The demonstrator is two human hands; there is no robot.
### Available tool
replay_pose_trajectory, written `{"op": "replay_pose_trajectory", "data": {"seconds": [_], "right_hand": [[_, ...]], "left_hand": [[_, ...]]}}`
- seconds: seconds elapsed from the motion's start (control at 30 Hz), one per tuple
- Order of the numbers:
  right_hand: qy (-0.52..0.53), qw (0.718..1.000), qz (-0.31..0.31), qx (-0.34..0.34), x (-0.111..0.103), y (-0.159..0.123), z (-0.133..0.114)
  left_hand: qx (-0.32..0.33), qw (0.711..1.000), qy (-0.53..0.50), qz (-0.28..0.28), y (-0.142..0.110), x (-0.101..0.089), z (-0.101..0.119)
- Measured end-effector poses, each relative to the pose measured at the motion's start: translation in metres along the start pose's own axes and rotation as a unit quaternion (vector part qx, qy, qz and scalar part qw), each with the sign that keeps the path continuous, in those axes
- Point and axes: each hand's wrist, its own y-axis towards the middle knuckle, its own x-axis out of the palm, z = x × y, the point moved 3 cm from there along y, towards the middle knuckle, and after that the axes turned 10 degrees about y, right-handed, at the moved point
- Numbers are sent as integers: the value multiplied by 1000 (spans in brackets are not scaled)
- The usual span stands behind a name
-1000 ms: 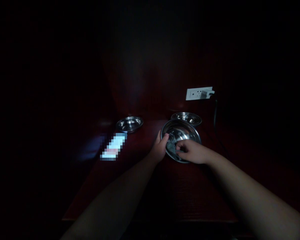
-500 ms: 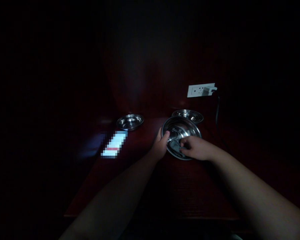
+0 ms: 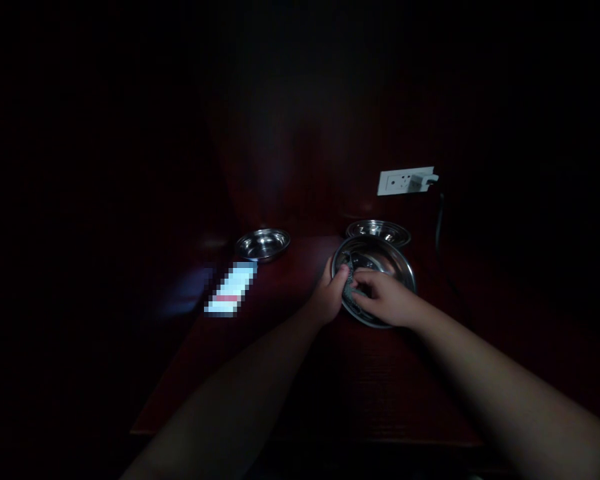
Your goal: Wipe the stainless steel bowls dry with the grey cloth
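Note:
A steel bowl (image 3: 390,261) is tilted toward me on the dark red table (image 3: 370,387). My left hand (image 3: 329,298) grips its left rim, thumb over the edge. My right hand (image 3: 386,299) is closed on a grey scouring pad (image 3: 351,285) and presses it against the inside of the bowl near the left rim. Most of the pad is hidden under my fingers.
A second steel bowl (image 3: 379,231) sits just behind the held one. A third bowl (image 3: 263,243) stands at the left, with a lit phone screen (image 3: 231,289) in front of it. A white wall socket (image 3: 405,181) holds a plug with a black cable (image 3: 439,227) hanging down.
My right hand has slid the pad leftward inside the bowl, toward my left thumb. The bowl shifted slightly to the right. The view moved a little.

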Motion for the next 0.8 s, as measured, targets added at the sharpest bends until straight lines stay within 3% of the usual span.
{"op": "replay_pose_trajectory", "data": {"seconds": [0.17,0.33,0.57,0.8], "right_hand": [[-26,996,74,-42,-4,3,-4],[-80,986,138,-40,-13,4,-3],[-217,949,220,63,-28,3,9],[-302,922,182,159,-28,1,18]], "left_hand": [[32,999,5,-42,-4,6,7],[22,997,-8,-80,-9,11,12],[11,996,-30,-81,-12,12,15],[28,999,-11,-41,-11,2,13]]}}
